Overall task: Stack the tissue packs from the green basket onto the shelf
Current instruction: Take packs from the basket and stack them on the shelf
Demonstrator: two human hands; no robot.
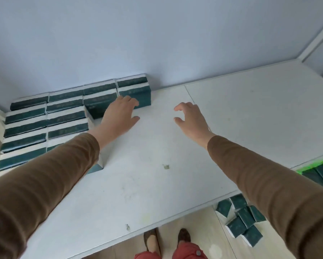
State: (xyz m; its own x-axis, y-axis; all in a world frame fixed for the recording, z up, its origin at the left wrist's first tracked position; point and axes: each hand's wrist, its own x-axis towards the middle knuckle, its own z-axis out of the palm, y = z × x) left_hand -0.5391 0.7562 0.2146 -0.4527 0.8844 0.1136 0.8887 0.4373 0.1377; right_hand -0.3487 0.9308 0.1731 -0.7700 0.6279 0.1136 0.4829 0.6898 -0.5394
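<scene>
Left hand [119,114] lies flat w/ fingers straight, tips pressing the front face of the dark-green-and-white wrapped tissue pack [136,95] at the right end of the stacked block of same packs [44,118] against the pale blue back wall [157,34]; it holds nothing, just pushes. Right hand [189,118] hovers above the flat white shelf board [175,184], fingers loosely curled, thumb apart, empty, well apart from the packs. More packs sit in the bright green plastic basket [317,166], only partly in view at the right edge, below shelf level, and a loose heap of packs [241,221] lies on the light wood-look floor [194,227] near the person's brown shoes [166,238]. Risks, as I judge them: the soft packs squash, so a hard shove from the left hand could skew the end pack or tip the 2-high stack toward the wall gap or sideways, esp. since the rows step unevenly and the brown left sleeve [44,184] lies over the front rows and could drag those off the shelf edge on withdrawal. Next fetch means a reach down-right; the floor heap is close to the feet, so stepping on a pack is possible.
</scene>
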